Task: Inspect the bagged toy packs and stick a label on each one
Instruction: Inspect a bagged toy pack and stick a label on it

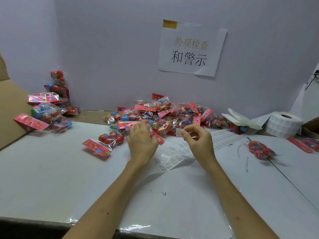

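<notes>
A heap of clear bagged toy packs (160,114) with red header cards and coloured balls lies at the back middle of the white table (51,178). My left hand (141,142) reaches onto the front of the heap, fingers curled over a pack (155,133). My right hand (196,140) pinches a small white label (178,132) between thumb and forefinger, just right of that pack. Under both hands lies a strip of label sheet (174,156). One pack (103,142) lies apart to the left, another (260,149) to the right.
A roll of white labels (283,125) stands at the back right beside folded white backing paper (241,118). More packs (50,109) are stacked at the left by a cardboard box (12,109). A printed paper sign (191,49) hangs on the back wall.
</notes>
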`<state>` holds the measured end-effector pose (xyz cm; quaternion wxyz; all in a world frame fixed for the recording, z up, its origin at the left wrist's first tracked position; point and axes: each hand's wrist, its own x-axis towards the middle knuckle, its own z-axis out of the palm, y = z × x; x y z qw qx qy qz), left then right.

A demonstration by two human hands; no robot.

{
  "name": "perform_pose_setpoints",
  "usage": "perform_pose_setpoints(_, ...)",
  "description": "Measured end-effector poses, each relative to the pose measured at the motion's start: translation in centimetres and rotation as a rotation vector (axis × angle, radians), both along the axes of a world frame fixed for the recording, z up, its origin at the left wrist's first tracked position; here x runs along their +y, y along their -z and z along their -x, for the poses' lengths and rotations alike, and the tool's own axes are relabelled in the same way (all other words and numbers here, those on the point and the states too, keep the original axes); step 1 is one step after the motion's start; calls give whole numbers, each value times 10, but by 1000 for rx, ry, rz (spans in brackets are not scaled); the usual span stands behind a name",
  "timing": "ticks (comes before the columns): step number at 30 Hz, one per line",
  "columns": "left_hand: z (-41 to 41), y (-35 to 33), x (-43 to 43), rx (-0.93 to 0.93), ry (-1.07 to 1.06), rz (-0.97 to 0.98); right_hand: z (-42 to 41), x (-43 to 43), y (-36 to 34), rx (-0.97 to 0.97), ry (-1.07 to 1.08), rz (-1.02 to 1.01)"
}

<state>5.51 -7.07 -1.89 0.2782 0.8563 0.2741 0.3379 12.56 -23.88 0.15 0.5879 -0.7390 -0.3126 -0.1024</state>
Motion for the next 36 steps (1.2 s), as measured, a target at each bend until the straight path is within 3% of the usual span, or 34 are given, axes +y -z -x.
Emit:
perform_pose_setpoints(3, 3, 0, 19, 206, -182, -110, 1, 1, 2, -3, 3, 16)
perform_pose_setpoints(7, 5, 0, 28, 285, -195, -64, 1, 3, 3, -23, 1, 58)
perform_pose_setpoints(10, 5, -3, 27, 177, -149, 50, 0, 3, 5, -25, 9, 66)
perform_pose_setpoints(17, 5, -16, 23, -296, -53, 307, -2, 4, 8, -1, -7, 64)
perform_pose_setpoints(23, 8, -26, 12, -594, 155, 659, -3, 7, 8, 223, -131, 44)
perform_pose_setpoints(28, 7, -27, 0, -563, 290, 872, -2, 12, 9, 432, -170, -13)
perform_pose_setpoints(32, 7, -27, -7, -485, 413, 857, -5, 10, 6, 553, -185, -157)
perform_pose_setpoints(36, 5, -27, -11, -420, 462, 833, -7, 7, 3, 546, -135, -284)
